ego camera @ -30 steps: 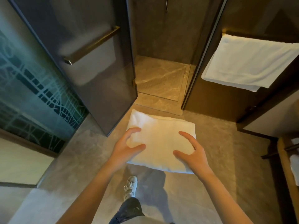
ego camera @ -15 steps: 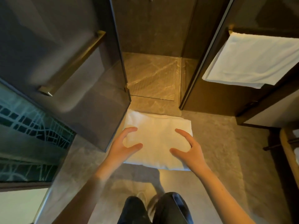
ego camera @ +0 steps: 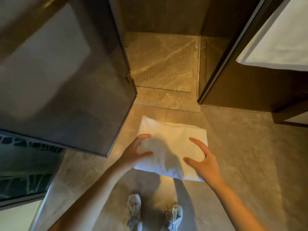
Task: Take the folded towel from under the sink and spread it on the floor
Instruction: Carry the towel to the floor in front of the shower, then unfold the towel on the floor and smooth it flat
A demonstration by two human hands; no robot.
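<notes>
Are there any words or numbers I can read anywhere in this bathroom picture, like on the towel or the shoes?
None: no words, numbers or brand marks can be read.
The folded towel held by the left hand and the right hand is plain white.
The shoes are too blurred to show any logo.
The glass panel at the left carries only a line pattern, no letters.

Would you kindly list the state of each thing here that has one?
folded towel: still folded, held above the floor
left hand: gripping the towel's left edge
right hand: gripping its right edge
glass door: swung open
hanging towel: draped, unfolded
</notes>
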